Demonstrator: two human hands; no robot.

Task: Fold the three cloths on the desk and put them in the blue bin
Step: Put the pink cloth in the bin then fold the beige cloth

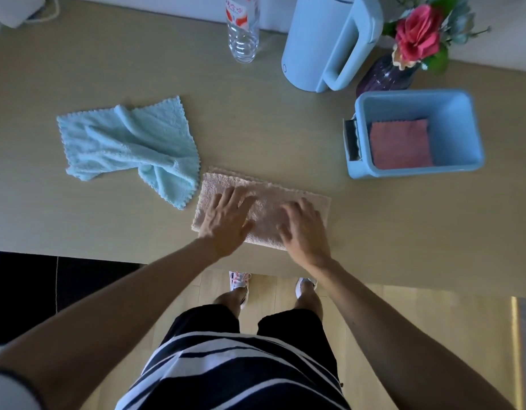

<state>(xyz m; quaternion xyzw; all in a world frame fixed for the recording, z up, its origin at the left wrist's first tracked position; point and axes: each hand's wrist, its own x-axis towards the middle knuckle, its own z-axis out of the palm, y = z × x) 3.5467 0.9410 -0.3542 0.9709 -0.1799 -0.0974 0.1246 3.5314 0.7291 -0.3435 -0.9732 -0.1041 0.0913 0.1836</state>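
Note:
A pale pink cloth, folded into a long rectangle, lies near the desk's front edge. My left hand rests flat on its left half with fingers spread. My right hand presses on its right half, fingers slightly bent. A light blue cloth lies crumpled and unfolded to the left, its corner almost touching the pink one. The blue bin stands at the right, and a folded red cloth lies flat on its bottom.
Along the back stand a clear plastic bottle, a light blue kettle and a purple vase with a red flower. The desk edge runs just below my hands.

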